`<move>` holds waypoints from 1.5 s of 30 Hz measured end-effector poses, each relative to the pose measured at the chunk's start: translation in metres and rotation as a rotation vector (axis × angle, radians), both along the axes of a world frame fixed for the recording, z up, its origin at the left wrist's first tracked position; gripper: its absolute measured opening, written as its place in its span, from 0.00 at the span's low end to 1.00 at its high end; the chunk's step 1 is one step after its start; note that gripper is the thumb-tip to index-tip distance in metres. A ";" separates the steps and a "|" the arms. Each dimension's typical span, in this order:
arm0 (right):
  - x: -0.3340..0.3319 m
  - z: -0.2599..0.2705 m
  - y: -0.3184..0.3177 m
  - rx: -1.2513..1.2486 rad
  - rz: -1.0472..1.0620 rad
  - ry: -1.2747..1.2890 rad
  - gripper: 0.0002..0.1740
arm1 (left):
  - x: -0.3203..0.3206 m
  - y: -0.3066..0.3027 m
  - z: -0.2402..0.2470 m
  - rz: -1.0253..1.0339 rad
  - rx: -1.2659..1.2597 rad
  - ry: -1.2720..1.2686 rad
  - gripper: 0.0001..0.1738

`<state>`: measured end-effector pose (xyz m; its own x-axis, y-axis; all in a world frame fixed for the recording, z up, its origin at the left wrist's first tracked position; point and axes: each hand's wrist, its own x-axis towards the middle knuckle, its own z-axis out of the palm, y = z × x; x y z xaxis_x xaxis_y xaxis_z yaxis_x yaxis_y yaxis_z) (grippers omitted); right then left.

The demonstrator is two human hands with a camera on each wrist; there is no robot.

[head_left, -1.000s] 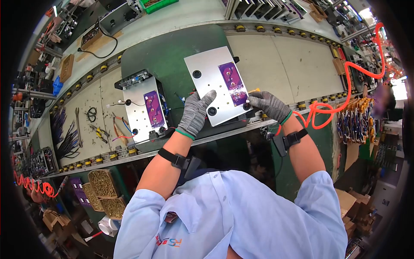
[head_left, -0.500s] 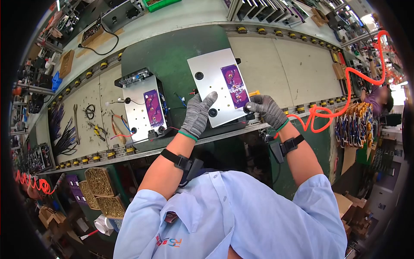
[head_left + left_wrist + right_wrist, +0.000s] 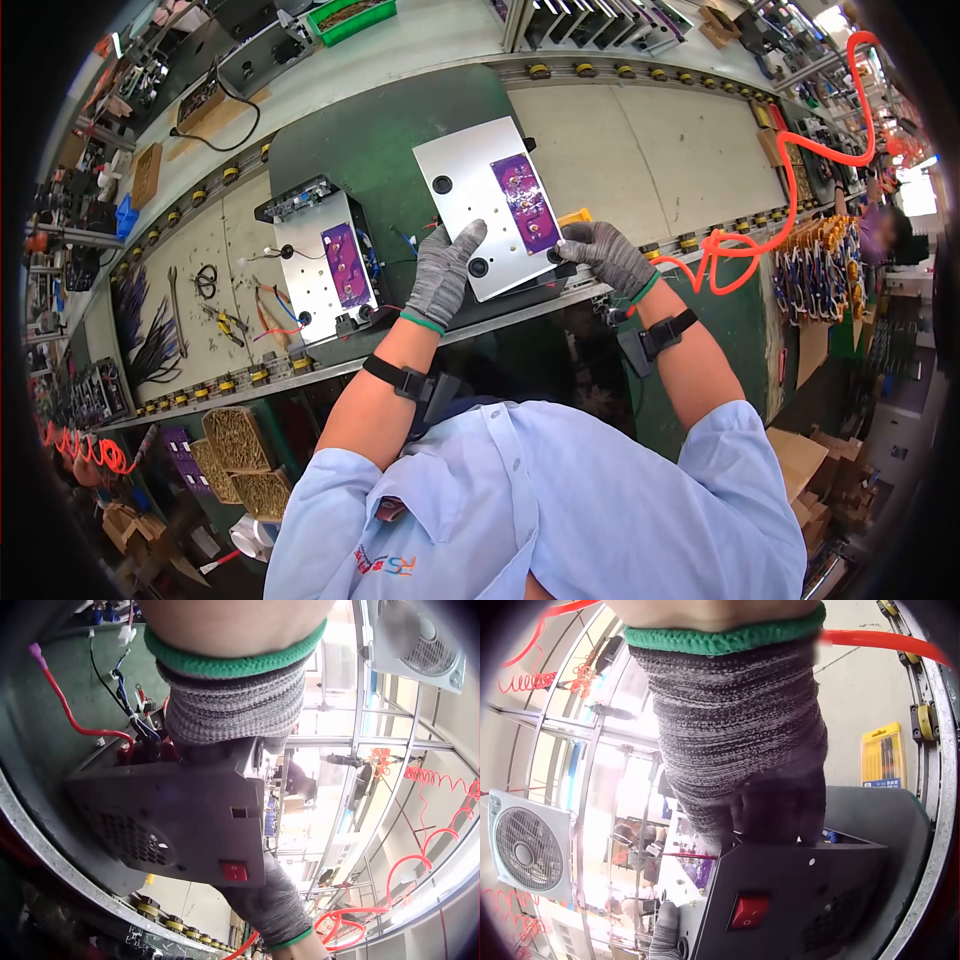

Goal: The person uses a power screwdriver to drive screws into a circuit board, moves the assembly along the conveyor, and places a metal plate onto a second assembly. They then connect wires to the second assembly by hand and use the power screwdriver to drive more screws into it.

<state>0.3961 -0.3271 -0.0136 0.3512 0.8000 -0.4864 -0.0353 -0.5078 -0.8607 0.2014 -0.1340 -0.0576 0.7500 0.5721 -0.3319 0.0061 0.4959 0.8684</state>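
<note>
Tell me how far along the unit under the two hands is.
Looks done: the purple board sits on the silver plate, which lies on the dark housing. In hand: the left hand rests flat on the plate, and the right hand grips its near corner. Probably left: fastening the plate, and the second unit beside it, whose wires lie loose.

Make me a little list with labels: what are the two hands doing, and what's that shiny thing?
Left hand: gloved, lies flat on the metal plate
Right hand: gloved, fingers curl round the plate's near corner
Metal plate: silver, carries a purple board, sits on a dark box
Dark box: red switch on its side
Nearby: a second unit on the left, orange hose on the right
</note>
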 end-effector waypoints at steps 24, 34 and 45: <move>-0.045 0.006 -0.020 0.207 -0.217 -0.598 0.10 | -0.001 0.046 0.047 -0.421 0.122 0.086 0.33; -0.056 -0.013 -0.050 0.340 -0.458 -0.231 0.13 | 0.001 0.042 0.019 -0.504 0.288 0.091 0.31; -0.060 0.011 -0.020 0.266 -0.316 -0.093 0.15 | -0.002 0.047 0.021 -0.605 0.335 0.220 0.22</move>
